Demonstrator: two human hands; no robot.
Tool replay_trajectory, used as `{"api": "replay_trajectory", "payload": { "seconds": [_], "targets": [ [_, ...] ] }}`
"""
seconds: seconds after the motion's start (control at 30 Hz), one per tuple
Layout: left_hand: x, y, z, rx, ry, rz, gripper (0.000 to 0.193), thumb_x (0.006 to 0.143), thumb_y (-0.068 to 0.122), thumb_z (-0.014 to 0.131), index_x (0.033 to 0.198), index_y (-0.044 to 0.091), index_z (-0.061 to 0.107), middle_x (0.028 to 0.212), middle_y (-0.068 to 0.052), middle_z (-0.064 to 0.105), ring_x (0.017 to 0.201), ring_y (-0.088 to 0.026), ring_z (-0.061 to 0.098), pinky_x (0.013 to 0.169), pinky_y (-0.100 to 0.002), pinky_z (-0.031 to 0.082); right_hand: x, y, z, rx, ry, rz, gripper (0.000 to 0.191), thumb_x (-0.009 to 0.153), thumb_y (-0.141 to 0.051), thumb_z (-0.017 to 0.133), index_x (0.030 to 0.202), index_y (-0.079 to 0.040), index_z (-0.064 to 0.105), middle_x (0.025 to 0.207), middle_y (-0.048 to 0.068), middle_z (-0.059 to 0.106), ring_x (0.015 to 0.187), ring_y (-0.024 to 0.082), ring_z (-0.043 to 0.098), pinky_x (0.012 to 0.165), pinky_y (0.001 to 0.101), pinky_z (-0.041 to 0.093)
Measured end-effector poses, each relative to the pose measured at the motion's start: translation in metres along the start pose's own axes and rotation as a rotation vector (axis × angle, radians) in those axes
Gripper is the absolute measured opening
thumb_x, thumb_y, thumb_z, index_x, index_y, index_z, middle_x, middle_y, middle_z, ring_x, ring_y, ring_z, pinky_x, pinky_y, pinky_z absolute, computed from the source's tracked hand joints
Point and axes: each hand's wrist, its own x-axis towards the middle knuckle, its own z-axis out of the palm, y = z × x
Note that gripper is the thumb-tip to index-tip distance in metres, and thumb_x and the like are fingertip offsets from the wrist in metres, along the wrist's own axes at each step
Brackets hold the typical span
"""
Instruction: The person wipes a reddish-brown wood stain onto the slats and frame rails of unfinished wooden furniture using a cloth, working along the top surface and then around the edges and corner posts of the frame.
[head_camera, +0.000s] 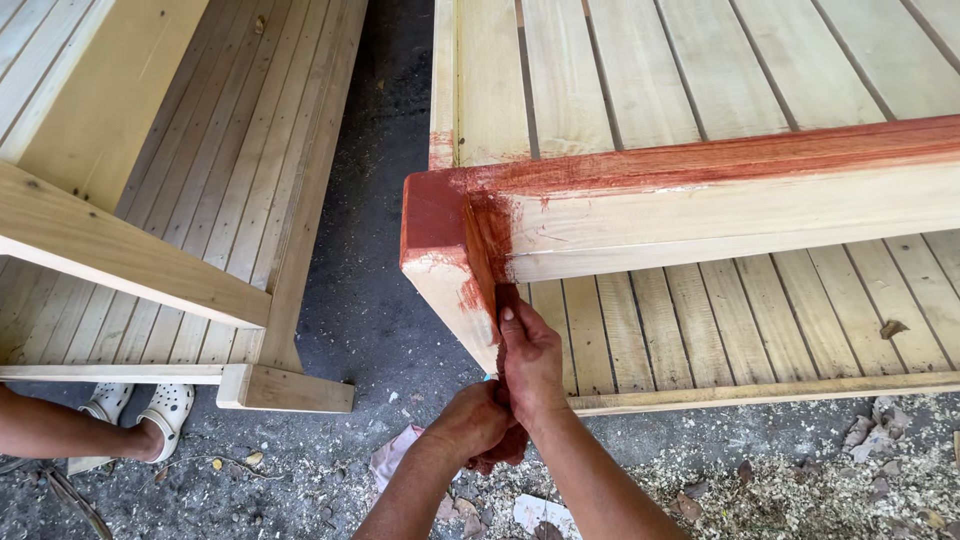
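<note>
pressing a stained rag (506, 300) to the wooden frame's corner (445, 235), right hand (530, 365) grips it; left hand (475, 420) clenches the rag's tail.

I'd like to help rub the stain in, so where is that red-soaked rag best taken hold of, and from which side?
Probably by the bunched lower end of the rag, coming from below, on the ground side. The right hand presses its upper tip against the stained post, while the left hand gathers the slack beneath, so only that hanging bundle is free.
</note>
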Motion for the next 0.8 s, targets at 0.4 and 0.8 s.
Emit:
{"api": "replay_trajectory", "payload": {
  "seconds": [0.4, 0.8],
  "targets": [
    [0.061, -0.024, -0.003, 0.554, 0.268, 0.08, 0.041, 0.091, 0.042, 0.069, 0.102, 0.004, 0.076, 0.096, -0.022, 0.074, 0.09, -0.036, 0.072, 0.072, -0.042, 0.056, 0.048, 0.064, -0.026, -0.075, -0.041, 0.004, 0.037, 0.102, -0.021, 0.059, 0.138, -0.016, 0.066, 0.095, -0.006, 0.066, 0.073, 0.005, 0.058, 0.063, 0.0262, 0.047],
    [-0.001, 0.016, -0.014, 0.2, 0.077, -0.021, 0.032, 0.087, 0.03, 0.071, 0.108, 0.006, 0.071, 0.097, -0.013, 0.079, 0.086, -0.024, 0.076, 0.08, -0.04, 0.062, 0.008, 0.021, -0.003, -0.03, 0.015, -0.091, 0.036, 0.103, -0.02, 0.059, 0.135, -0.009, 0.07, 0.11, 0.004, 0.078, 0.093, 0.01, 0.069, 0.082, 0.0242, 0.056]
  ]
}}
